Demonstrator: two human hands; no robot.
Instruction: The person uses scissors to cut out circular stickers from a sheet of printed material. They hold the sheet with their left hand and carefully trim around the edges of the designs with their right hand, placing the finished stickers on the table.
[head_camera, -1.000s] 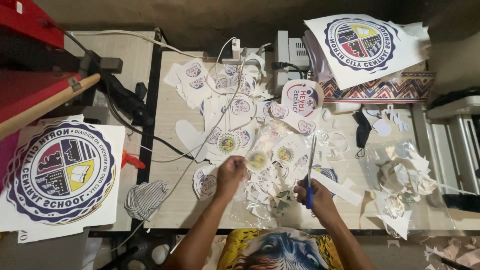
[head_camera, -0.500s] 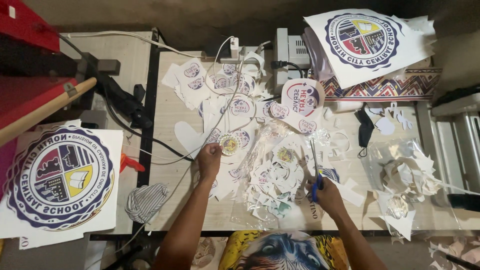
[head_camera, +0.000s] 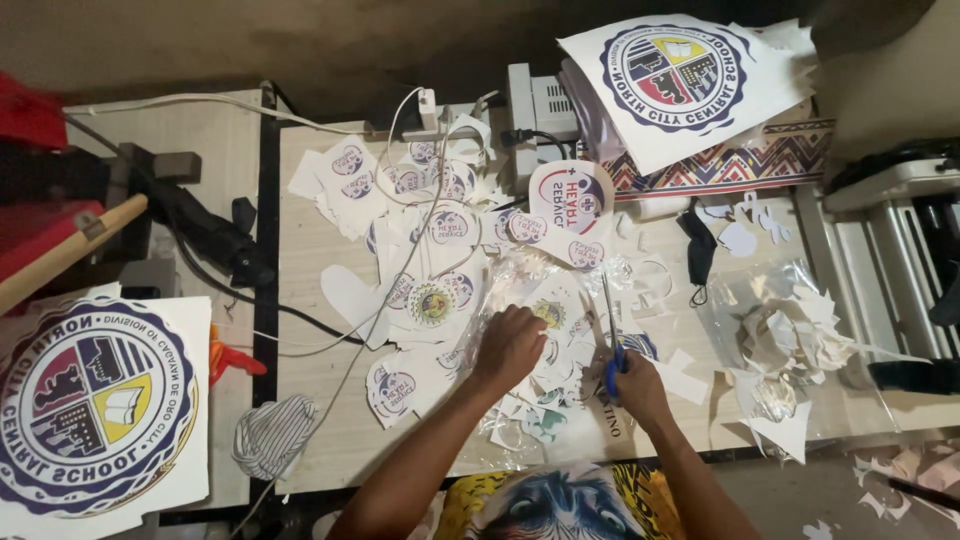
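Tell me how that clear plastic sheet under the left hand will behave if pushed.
The clear plastic sheet looks thin and crinkled, so it would probably buckle. It likely slides, dragging paper cutouts. The left hand rests on them.

Left hand is back from the round yellow sticker at left, now resting fingers-down on the cut-out pile mid-worktop. Right hand sits slightly further right than a second ago, blue-handled scissors pointing up again, blades over the pile.
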